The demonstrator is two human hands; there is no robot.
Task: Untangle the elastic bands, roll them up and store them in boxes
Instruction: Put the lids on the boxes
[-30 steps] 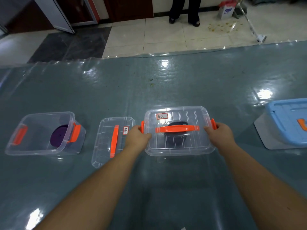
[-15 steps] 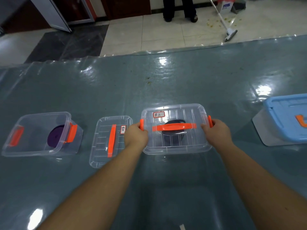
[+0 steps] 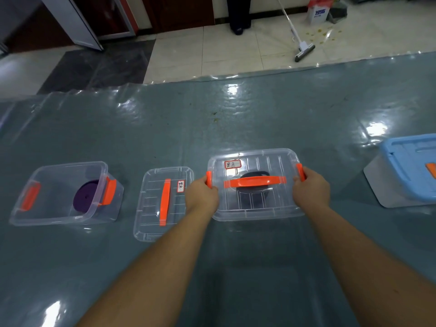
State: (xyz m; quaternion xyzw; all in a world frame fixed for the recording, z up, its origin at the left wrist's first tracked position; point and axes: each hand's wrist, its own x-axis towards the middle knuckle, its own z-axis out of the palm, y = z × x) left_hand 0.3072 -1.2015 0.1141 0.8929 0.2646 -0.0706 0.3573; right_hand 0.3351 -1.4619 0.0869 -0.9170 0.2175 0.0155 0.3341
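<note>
I see the lidded clear box (image 3: 256,185) on the table (image 3: 212,119), a dark rolled band (image 3: 253,185) inside. My left hand (image 3: 201,193) grips its left orange latch (image 3: 208,178); my right hand (image 3: 311,186) grips the right latch (image 3: 300,172). To the left lies a loose lid (image 3: 162,201), then an open box (image 3: 63,194) holding a purple roll (image 3: 83,199). A blue box (image 3: 410,168) sits at right.
</note>
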